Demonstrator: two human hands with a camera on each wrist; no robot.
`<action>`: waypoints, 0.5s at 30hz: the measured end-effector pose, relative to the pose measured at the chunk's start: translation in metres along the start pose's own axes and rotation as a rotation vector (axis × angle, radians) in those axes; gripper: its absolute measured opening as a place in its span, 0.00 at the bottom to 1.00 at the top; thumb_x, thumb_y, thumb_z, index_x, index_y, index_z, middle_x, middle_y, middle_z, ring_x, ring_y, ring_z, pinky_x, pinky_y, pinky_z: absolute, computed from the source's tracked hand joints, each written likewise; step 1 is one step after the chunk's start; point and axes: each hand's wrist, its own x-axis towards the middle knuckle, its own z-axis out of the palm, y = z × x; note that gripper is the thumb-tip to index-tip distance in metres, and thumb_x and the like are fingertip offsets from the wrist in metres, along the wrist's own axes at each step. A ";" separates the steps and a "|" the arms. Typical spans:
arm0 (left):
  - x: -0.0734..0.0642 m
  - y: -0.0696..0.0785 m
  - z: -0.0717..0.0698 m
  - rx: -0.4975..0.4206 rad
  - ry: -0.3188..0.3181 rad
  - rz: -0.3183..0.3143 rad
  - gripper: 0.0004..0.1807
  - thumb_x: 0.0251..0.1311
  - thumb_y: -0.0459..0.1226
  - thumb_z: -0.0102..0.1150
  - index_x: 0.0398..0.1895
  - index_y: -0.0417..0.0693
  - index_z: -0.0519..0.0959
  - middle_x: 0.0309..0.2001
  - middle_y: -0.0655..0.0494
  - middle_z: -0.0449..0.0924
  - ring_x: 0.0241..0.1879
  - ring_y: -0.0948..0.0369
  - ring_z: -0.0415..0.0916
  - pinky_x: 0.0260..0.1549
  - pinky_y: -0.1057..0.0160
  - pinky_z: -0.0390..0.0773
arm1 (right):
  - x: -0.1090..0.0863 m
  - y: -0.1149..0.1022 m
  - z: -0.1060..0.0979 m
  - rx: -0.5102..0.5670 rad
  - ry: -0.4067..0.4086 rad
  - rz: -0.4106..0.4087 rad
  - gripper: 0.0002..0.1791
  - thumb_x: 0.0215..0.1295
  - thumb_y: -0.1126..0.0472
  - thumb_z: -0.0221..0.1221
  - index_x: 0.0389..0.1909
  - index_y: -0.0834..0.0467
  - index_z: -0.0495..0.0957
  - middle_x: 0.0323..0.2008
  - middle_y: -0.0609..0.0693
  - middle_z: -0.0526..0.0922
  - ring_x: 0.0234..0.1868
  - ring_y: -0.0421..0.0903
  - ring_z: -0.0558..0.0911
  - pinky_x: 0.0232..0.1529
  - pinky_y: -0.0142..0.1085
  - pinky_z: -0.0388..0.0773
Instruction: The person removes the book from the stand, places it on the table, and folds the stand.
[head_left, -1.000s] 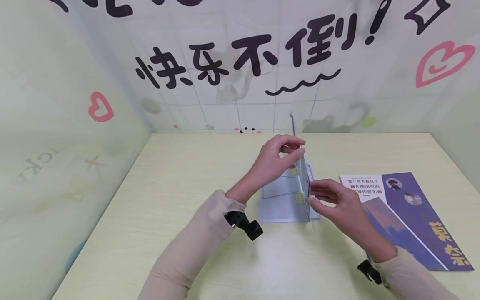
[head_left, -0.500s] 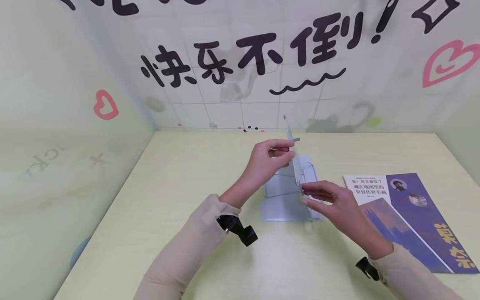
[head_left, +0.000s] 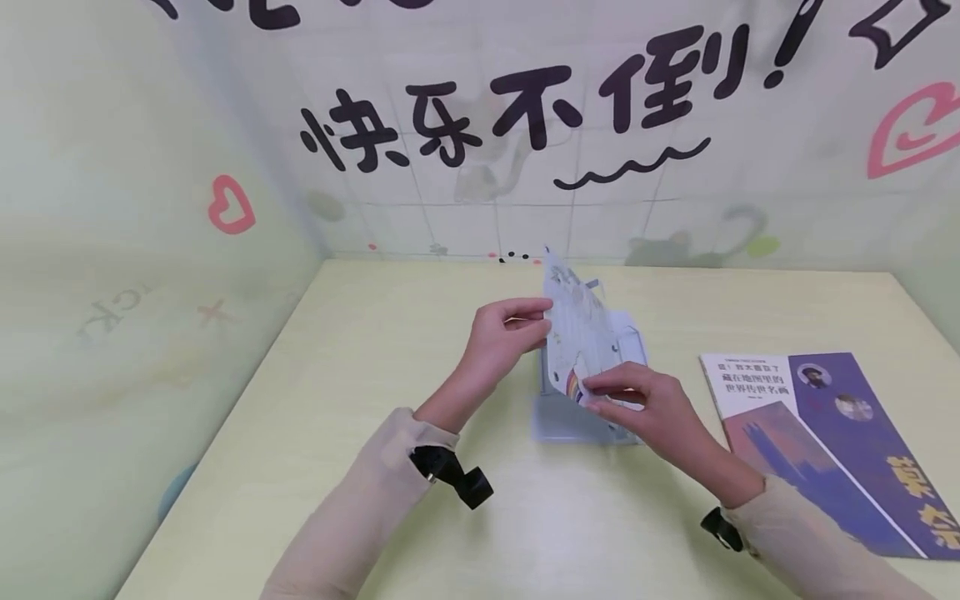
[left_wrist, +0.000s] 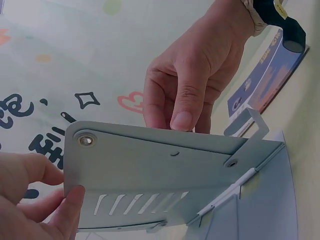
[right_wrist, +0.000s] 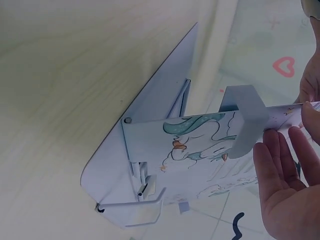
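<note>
A pale metal book stand (head_left: pixel 573 329) sits mid-table, its panel raised from a flat base (head_left: pixel 573 423) and leaning left. The panel's printed face, with a rainbow and cartoon drawings, shows in the head view. My left hand (head_left: pixel 504 343) pinches the panel's left edge between thumb and fingers. At the near corner, my right hand (head_left: pixel 656 410) pinches the edge beside the rainbow. The left wrist view shows the plain back (left_wrist: pixel 135 165) with slots and a rivet. A bent grey page clip (right_wrist: pixel 250 117) reaches over the printed face in the right wrist view.
A purple and white book (head_left: pixel 832 450) lies flat on the table (head_left: pixel 390 333) to the right of the stand. A wall (head_left: pixel 450 225) with large black characters rises behind the table, and another wall (head_left: pixel 112 292) stands at the left.
The stand's panel has swung from nearly edge-on to leaning left, bringing its printed face into view. My left hand has moved left and down with it; my right hand has shifted slightly left.
</note>
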 end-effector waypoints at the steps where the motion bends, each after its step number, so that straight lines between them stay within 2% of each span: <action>1: -0.001 -0.002 -0.002 -0.007 0.007 -0.014 0.16 0.54 0.27 0.56 0.47 0.35 0.78 0.39 0.46 0.75 0.36 0.59 0.77 0.36 0.64 0.80 | 0.001 0.001 0.002 0.000 -0.006 0.004 0.13 0.51 0.66 0.66 0.40 0.62 0.82 0.36 0.50 0.81 0.38 0.41 0.80 0.41 0.38 0.79; 7: -0.007 -0.013 -0.015 -0.024 0.065 -0.082 0.16 0.53 0.26 0.55 0.47 0.36 0.78 0.39 0.46 0.74 0.36 0.59 0.76 0.37 0.63 0.80 | 0.005 0.005 0.014 -0.010 -0.045 0.022 0.13 0.50 0.64 0.67 0.40 0.60 0.82 0.35 0.48 0.80 0.38 0.43 0.80 0.42 0.35 0.79; 15: -0.012 -0.032 -0.033 0.038 0.154 -0.196 0.16 0.52 0.26 0.55 0.46 0.38 0.79 0.39 0.48 0.75 0.35 0.59 0.75 0.35 0.64 0.80 | 0.009 0.006 0.032 -0.092 -0.106 0.073 0.14 0.50 0.61 0.68 0.39 0.57 0.83 0.35 0.44 0.77 0.39 0.40 0.78 0.43 0.32 0.78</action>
